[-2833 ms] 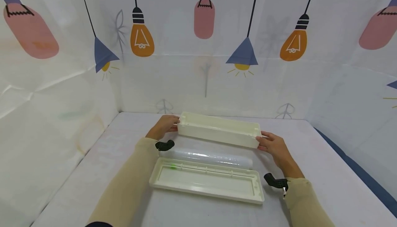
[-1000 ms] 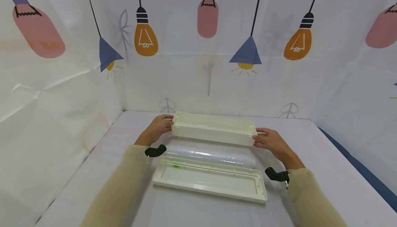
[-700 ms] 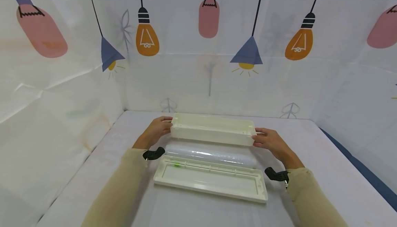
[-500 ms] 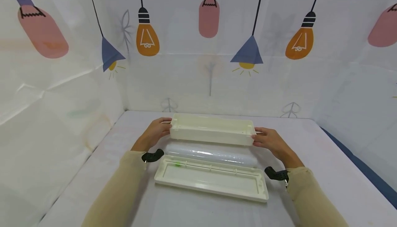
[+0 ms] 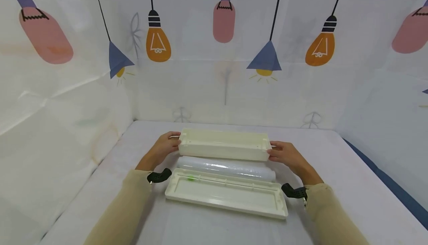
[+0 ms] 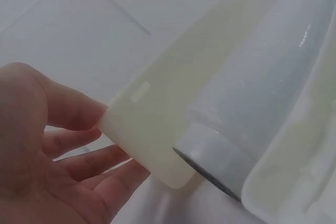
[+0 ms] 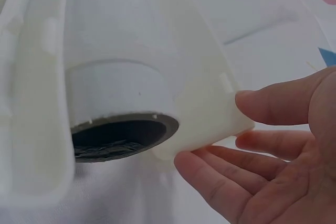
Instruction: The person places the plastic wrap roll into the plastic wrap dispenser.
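Observation:
A long cream plastic dispenser box (image 5: 223,151) stands with its open side up behind a roll of cling film (image 5: 225,167). At its left end my left hand (image 5: 162,148) grips the corner, thumb on the near side and fingers on the end. My right hand (image 5: 287,155) holds the opposite end likewise. The right wrist view shows the roll's dark hollow core (image 7: 123,137) close to the box. Nearest me lies the long cream lid (image 5: 225,193), inner side up, with a rail and a small green piece (image 5: 190,178). Whether the box touches the table is unclear.
The white-covered table (image 5: 220,230) runs back to a printed white cloth wall (image 5: 197,85). Another cloth wall (image 5: 67,126) rises along the left. A dark blue strip (image 5: 384,178) shows beyond the table's right edge.
Both hands have brought the box left, lower and a little toward me, levelling it behind the roll. More of the roll's top now shows. The roll and lid stay put.

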